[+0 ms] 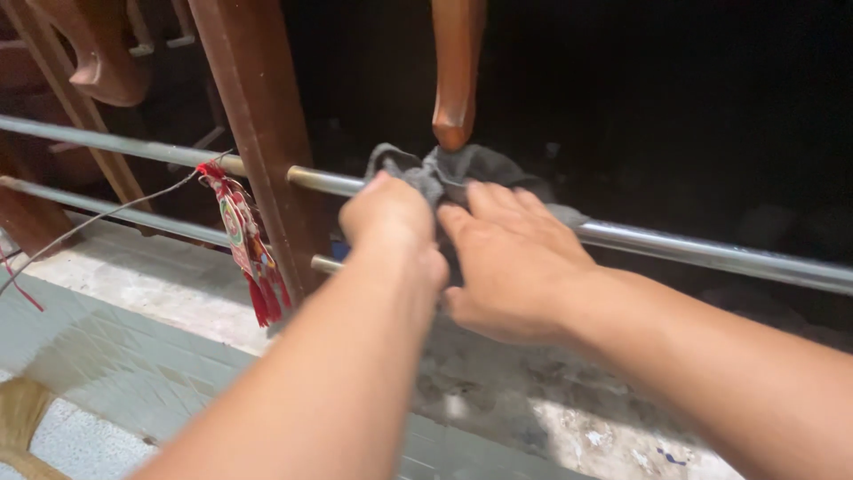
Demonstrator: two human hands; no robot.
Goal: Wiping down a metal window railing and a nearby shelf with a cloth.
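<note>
Grey rag (462, 169) bunched on metal rail (693, 249), right of wooden post (258, 133). Left hand (391, 218) fisted on it; right hand (511, 258) flat, fingers apart, pressing its near side.

head view | looks forward-down | close on hands at metal rail (693, 249)

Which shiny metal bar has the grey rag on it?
The upper metal bar: the grey rag drapes over it under both hands. The lower bar is bare.

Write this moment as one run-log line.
left hand: fist gripping grey cloth | right hand: flat on cloth | cloth: draped over metal rail | nearby: wooden post, red tassel
</note>
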